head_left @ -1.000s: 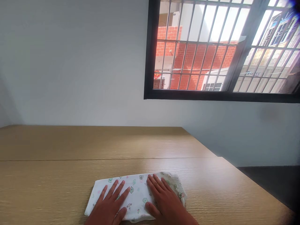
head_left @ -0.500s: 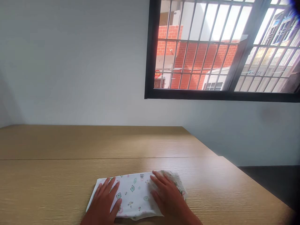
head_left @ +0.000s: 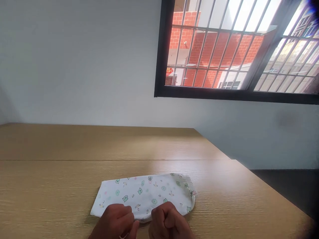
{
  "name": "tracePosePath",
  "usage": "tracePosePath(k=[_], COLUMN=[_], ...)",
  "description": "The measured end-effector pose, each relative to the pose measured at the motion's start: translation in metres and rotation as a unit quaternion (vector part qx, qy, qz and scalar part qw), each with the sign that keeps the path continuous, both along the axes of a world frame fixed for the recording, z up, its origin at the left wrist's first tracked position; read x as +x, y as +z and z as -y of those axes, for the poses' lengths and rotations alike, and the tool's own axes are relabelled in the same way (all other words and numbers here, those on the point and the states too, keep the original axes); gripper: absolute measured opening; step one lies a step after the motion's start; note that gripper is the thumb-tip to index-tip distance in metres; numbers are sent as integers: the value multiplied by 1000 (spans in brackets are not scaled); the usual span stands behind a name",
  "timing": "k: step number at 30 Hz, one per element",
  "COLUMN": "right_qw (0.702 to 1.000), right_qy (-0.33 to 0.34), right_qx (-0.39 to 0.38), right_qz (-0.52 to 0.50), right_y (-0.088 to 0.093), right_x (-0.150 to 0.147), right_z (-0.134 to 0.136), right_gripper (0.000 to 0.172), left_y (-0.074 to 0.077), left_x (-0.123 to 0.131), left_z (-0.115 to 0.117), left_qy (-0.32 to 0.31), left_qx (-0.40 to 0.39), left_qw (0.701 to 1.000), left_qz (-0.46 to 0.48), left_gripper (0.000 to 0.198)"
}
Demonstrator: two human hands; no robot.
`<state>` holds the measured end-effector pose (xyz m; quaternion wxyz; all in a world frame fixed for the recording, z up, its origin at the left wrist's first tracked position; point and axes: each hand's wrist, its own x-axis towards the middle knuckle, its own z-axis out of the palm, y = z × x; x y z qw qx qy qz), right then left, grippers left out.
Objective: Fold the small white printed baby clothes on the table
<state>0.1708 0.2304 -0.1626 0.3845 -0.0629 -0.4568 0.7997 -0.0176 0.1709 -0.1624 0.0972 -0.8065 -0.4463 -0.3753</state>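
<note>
A white cloth (head_left: 142,196) with green and pink cartoon animal prints lies folded flat on the wooden table, its right end rounded and gathered. My left hand (head_left: 117,219) is closed over the cloth's near edge, left of the middle, fingers curled under. Just to its right, my right hand (head_left: 168,219) makes a fist over the same edge. The fingertips and palms of both hands are hidden, so whether either one pinches the cloth cannot be told.
The light wooden table (head_left: 50,186) has a seam running across it and a slanting right edge. Behind it stands a pale wall (head_left: 87,66). A barred window with a dark frame (head_left: 224,93) is at the upper right.
Both hands have drawn back from lying spread on the cloth to its near edge, and their fingers have curled closed. The cloth lies much as before; the view has tilted slightly.
</note>
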Motion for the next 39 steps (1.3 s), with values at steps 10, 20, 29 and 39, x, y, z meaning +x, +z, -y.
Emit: tracePosePath(k=[10, 20, 29, 39], right_qw=[747, 419, 511, 800], right_qy=[-327, -261, -245, -196], right_qx=[448, 420, 385, 237], right_qz=[366, 762, 728, 514], right_y=[30, 32, 37, 45], right_x=[24, 69, 79, 128], right_z=[-39, -88, -93, -125], right_gripper=[22, 31, 34, 62], left_y=[2, -18, -20, -13], left_x=[-14, -14, -23, -20], left_z=[-4, -21, -21, -20], left_qy=[-35, -82, -68, -33], left_qx=[-118, -157, -216, -264], left_qw=[990, 984, 972, 957], left_qz=[71, 6, -59, -115], left_gripper=[24, 43, 60, 63])
